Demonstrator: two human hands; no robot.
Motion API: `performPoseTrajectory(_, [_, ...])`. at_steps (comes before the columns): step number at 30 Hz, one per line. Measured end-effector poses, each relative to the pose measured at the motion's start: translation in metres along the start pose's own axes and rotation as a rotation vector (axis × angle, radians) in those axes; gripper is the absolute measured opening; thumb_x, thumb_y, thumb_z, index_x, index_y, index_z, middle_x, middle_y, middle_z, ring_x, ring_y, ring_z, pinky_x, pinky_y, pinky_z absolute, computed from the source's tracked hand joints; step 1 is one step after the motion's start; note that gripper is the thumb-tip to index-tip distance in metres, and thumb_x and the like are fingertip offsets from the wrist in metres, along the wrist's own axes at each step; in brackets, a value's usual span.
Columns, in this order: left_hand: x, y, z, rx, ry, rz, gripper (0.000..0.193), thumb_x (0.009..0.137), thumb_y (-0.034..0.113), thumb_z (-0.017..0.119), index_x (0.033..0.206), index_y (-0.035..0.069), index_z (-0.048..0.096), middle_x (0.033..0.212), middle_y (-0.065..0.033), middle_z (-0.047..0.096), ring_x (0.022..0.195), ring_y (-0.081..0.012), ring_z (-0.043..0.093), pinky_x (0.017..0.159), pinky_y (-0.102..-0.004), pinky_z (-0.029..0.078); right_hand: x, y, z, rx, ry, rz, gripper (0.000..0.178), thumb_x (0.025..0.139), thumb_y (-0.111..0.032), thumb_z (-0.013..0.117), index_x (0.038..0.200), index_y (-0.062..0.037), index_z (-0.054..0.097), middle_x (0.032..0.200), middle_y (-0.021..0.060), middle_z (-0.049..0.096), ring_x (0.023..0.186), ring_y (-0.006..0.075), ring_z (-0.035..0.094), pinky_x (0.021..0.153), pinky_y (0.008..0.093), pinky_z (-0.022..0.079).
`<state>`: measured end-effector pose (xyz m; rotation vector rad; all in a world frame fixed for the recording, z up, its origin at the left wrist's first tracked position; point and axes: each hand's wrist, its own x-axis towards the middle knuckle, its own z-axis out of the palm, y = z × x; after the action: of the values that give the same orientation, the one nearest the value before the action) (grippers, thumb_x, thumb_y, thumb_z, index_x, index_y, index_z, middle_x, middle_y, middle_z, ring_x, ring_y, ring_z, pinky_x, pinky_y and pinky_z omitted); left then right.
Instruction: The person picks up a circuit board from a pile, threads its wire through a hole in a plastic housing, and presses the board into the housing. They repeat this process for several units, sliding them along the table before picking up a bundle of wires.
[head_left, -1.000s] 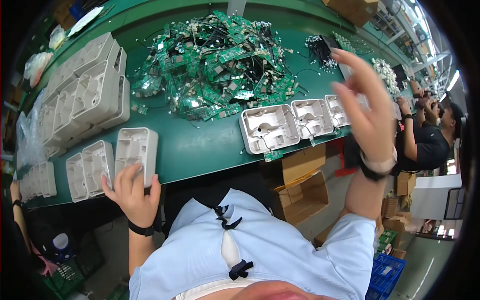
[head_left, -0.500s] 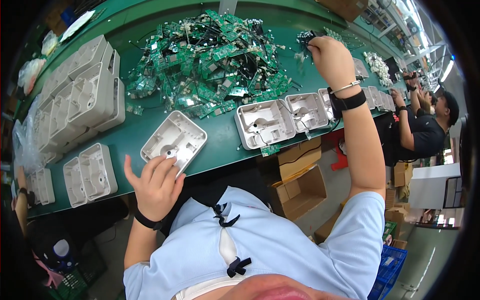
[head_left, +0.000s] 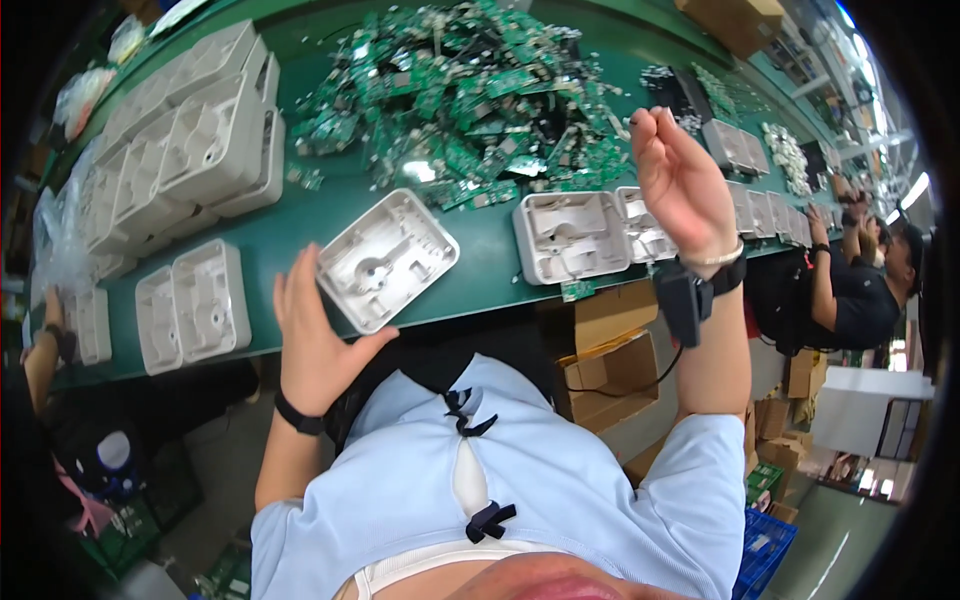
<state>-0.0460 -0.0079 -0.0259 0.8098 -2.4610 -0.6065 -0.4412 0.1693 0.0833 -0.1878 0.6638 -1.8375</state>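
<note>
The white plastic housing (head_left: 405, 258) lay right of the nearer, splayed left hand (head_left: 318, 345), its long axis slanting away rightward.

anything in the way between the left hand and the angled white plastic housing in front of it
Nothing visible: the left hand is spread right along the near left side of the white plastic housing.

The worktop (head_left: 485, 252) is plain green. The housing (head_left: 425, 245) at the left hand (head_left: 317, 345), by the near edge, is plain off-white. Toward the far edge, the circuit-board heap (head_left: 470, 110) mixes green with white and black specks. The shirt (head_left: 570, 470) is pale blue, its bows (head_left: 489, 521) black.
</note>
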Motion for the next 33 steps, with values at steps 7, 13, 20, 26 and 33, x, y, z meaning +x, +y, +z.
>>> performPoseTrajectory(7, [0.008,0.004,-0.008,-0.18,0.028,0.001,0.116,0.062,0.023,0.099,0.156,0.0,0.036,0.155,-0.0245,0.044,0.142,-0.0457,0.044,0.119,-0.0519,0.036,-0.009,0.116,0.034,-0.374,-0.138,-0.251,0.015,0.106,-0.009,0.064,0.117,0.0002,0.069,0.119,0.0154,0.073,0.107,0.0225,0.074,0.085,0.0275,0.061])
performPoseTrajectory(13, [0.007,0.004,-0.01,-0.182,0.103,0.062,0.116,0.063,0.018,0.098,0.158,0.001,0.034,0.152,-0.0224,0.046,0.141,-0.0425,0.046,0.118,-0.0484,0.038,-0.005,0.189,0.042,-0.81,0.014,-0.361,0.011,0.101,-0.004,0.07,0.111,0.0009,0.072,0.105,0.0112,0.077,0.101,0.0185,0.074,0.086,0.0271,0.058])
performPoseTrajectory(20, [0.005,0.002,0.0,-0.374,0.118,0.031,0.115,0.066,0.012,0.095,0.161,0.004,0.031,0.156,-0.0194,0.045,0.143,-0.0322,0.05,0.12,-0.0436,0.041,0.003,0.23,0.041,-1.009,-0.012,-0.413,0.01,0.096,0.0,0.075,0.105,0.0023,0.075,0.101,0.007,0.078,0.091,0.0117,0.07,0.083,0.0248,0.054])
performPoseTrajectory(26, [0.004,0.006,0.003,-0.418,0.113,0.009,0.111,0.067,0.009,0.092,0.161,0.005,0.032,0.154,-0.0201,0.043,0.143,-0.0369,0.047,0.119,-0.0458,0.04,0.011,0.242,0.046,-1.328,-0.053,-0.535,0.006,0.091,-0.003,0.078,0.097,-0.0022,0.078,0.092,0.0057,0.078,0.079,0.0132,0.068,0.078,0.0273,0.051])
performPoseTrajectory(33, [0.003,0.004,0.008,-0.393,0.123,0.032,0.113,0.069,0.008,0.092,0.162,0.004,0.027,0.155,-0.017,0.042,0.142,-0.03,0.05,0.118,-0.0435,0.042,0.012,0.242,0.046,-1.577,-0.076,-0.793,0.011,0.085,-0.005,0.082,0.095,-0.008,0.08,0.084,0.0037,0.075,0.074,0.0167,0.066,0.074,0.0311,0.043])
